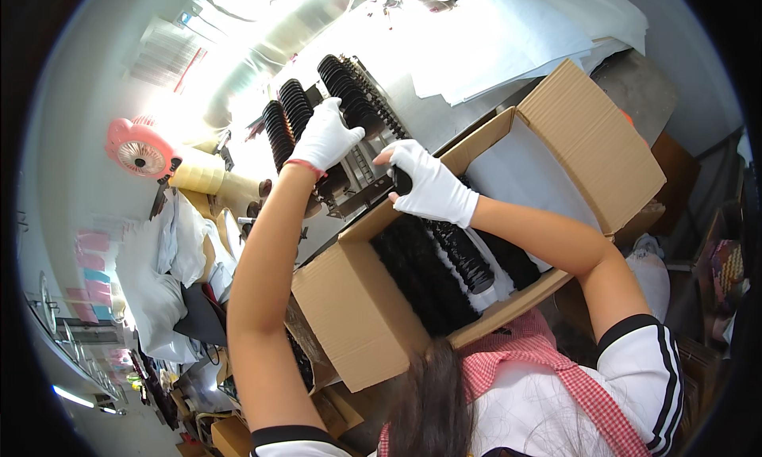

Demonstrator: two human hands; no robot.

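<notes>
Both gloved hands work the black ribbed stacks: left hand [324,140] clenched on a row [349,92] on the tabletop [429,100], right hand [425,183] gripping a piece above the cardboard box [357,314], seemingly mid-packing.

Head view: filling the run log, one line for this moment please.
left hand: on black ribbed parts | right hand: holding black piece | cardboard box: open

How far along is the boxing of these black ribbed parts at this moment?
Done: several rows of black ribbed parts already lie in the open cardboard box. In hand: the left hand reaches into the rack of parts on the bench; the right hand grips one black piece. Left: three rows remain on the rack, and the box has room.
</notes>
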